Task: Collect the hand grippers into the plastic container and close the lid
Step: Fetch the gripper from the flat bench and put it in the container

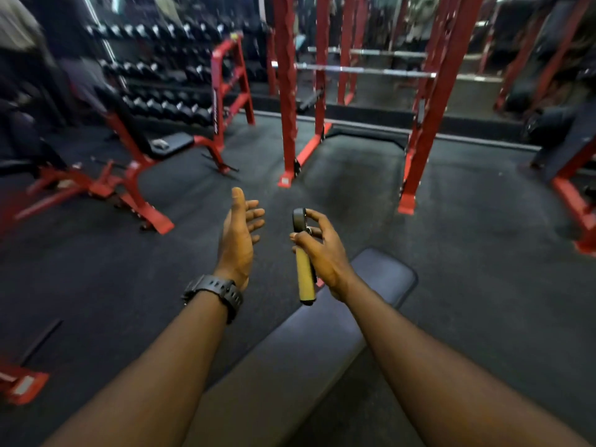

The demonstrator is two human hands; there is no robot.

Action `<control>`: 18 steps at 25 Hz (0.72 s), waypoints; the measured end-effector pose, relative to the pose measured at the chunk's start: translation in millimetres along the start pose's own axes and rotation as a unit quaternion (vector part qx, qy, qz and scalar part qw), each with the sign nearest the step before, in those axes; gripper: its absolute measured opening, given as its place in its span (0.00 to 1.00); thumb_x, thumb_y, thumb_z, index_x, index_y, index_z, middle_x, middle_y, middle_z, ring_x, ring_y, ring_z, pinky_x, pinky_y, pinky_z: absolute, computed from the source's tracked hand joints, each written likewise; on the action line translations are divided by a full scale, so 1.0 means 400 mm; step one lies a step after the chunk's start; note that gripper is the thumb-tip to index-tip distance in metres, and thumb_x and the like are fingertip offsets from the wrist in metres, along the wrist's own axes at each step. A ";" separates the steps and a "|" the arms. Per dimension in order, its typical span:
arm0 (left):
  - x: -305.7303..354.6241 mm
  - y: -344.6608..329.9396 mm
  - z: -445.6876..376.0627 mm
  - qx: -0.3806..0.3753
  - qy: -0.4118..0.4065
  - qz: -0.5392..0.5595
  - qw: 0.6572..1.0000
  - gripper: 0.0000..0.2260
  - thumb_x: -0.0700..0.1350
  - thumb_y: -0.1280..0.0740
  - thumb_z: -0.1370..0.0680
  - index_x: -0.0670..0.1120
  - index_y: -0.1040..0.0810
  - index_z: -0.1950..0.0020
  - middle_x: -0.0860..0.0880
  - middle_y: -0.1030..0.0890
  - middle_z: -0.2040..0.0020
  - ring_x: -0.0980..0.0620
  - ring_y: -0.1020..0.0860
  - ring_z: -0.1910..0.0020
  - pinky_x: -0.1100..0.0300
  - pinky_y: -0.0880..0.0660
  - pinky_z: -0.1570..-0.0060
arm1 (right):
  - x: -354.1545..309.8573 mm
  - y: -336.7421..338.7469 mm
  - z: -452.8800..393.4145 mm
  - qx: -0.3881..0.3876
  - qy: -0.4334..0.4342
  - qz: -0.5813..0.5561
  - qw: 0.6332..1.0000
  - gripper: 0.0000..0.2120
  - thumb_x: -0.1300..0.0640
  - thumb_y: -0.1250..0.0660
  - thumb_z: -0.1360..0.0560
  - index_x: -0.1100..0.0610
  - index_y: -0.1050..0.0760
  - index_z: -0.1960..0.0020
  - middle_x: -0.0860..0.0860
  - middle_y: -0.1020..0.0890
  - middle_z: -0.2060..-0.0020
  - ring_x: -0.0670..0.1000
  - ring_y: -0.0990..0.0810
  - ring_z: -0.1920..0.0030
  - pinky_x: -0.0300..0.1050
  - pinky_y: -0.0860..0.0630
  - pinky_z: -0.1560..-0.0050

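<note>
A single hand gripper [304, 262] with a yellow foam handle and a dark head is held in the right hand [325, 253]; the fingers are curled around its upper part near the spring, and the handle hangs down just above the far end of the padded bench [322, 343], which is taken here as the landmark; the left hand [240, 235] is seen to the left of the bench end, spread flat with the palm turned inward and nothing held in it, a black watch [215, 293] being worn on its wrist; no plastic container and no lid can be found anywhere in view, and no other hand grippers are visible on the bench or on the dark rubber floor [451, 253] around it; beyond the bench a red squat rack [288, 91] is stood on the floor, and further off to the left of the bench a dumbbell rack [167, 69] is lined against the wall, though that part is blurred; from what is shown, the task is judged to be at an early or middle stage: one gripper has been picked up but not yet deposited; the container remains to be reached, any remaining grippers remain to be gathered, and the lid remains to be closed; how many have already been stored cannot be told
</note>
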State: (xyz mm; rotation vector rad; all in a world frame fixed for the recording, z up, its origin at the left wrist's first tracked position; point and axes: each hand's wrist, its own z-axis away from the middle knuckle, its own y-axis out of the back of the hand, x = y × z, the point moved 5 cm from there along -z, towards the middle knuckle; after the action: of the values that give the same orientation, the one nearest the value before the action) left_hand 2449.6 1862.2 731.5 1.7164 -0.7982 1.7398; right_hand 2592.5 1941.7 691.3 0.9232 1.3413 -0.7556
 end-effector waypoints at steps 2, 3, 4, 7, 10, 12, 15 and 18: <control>0.125 0.037 0.056 0.007 -0.032 -0.003 0.999 0.31 0.67 0.51 0.19 0.46 0.24 0.33 0.47 0.19 0.37 0.49 0.21 0.38 0.47 0.26 0.35 | -0.129 -0.004 0.060 0.006 0.025 -0.037 0.999 0.22 0.54 0.34 0.25 0.47 0.31 0.32 0.53 0.20 0.48 0.58 0.17 0.49 0.59 0.21 0.42; 0.183 0.067 0.096 0.009 -0.053 -0.006 0.999 0.31 0.67 0.51 0.19 0.46 0.24 0.33 0.47 0.19 0.37 0.48 0.21 0.38 0.46 0.26 0.35 | -0.190 -0.010 0.109 0.009 0.037 -0.055 0.998 0.23 0.54 0.36 0.26 0.49 0.31 0.31 0.52 0.20 0.51 0.57 0.17 0.53 0.56 0.20 0.46; 0.232 0.101 0.137 0.009 -0.072 -0.006 0.997 0.31 0.67 0.51 0.18 0.46 0.24 0.33 0.46 0.19 0.37 0.47 0.21 0.38 0.46 0.26 0.35 | -0.243 -0.019 0.162 0.009 0.047 -0.067 0.997 0.24 0.52 0.37 0.27 0.50 0.32 0.31 0.51 0.21 0.51 0.55 0.18 0.55 0.54 0.21 0.49; 0.337 0.233 0.271 0.010 -0.110 -0.003 0.994 0.32 0.68 0.51 0.19 0.47 0.24 0.33 0.46 0.19 0.37 0.46 0.21 0.37 0.49 0.26 0.37 | -0.362 -0.077 0.334 -0.001 0.088 -0.067 0.994 0.22 0.46 0.36 0.26 0.49 0.31 0.33 0.54 0.21 0.46 0.53 0.19 0.55 0.52 0.20 0.52; 0.400 0.389 0.417 0.031 -0.122 -0.005 0.992 0.31 0.69 0.50 0.19 0.46 0.23 0.35 0.49 0.19 0.41 0.49 0.21 0.42 0.49 0.26 0.39 | -0.463 -0.179 0.481 -0.020 0.115 -0.067 0.991 0.23 0.39 0.36 0.24 0.48 0.30 0.34 0.53 0.21 0.46 0.52 0.17 0.56 0.53 0.19 0.51; 0.457 0.520 0.532 0.069 -0.135 -0.011 0.988 0.32 0.68 0.50 0.19 0.45 0.22 0.35 0.47 0.19 0.40 0.49 0.21 0.42 0.48 0.26 0.39 | -0.544 -0.283 0.588 -0.053 0.129 -0.086 0.986 0.25 0.35 0.36 0.28 0.47 0.29 0.36 0.50 0.21 0.50 0.50 0.17 0.59 0.52 0.19 0.52; 0.572 0.727 0.698 0.149 -0.169 -0.016 0.974 0.31 0.67 0.50 0.19 0.45 0.23 0.34 0.45 0.19 0.38 0.46 0.21 0.39 0.50 0.24 0.41 | -0.667 -0.459 0.732 -0.137 0.168 -0.130 0.968 0.23 0.36 0.35 0.29 0.47 0.27 0.39 0.49 0.21 0.54 0.48 0.19 0.61 0.53 0.20 0.52; 0.651 0.919 0.895 0.245 -0.193 -0.034 0.949 0.30 0.66 0.49 0.18 0.45 0.23 0.35 0.45 0.19 0.38 0.47 0.21 0.40 0.55 0.25 0.46 | -0.758 -0.631 0.886 -0.237 0.199 -0.171 0.935 0.22 0.39 0.34 0.28 0.50 0.26 0.40 0.48 0.21 0.54 0.47 0.21 0.57 0.53 0.19 0.53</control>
State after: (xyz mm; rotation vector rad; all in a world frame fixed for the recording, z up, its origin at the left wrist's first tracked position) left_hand 2407.3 1346.2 982.9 2.4384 -0.4688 1.6688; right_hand 2504.1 1493.5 960.8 0.4671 1.9710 -0.4728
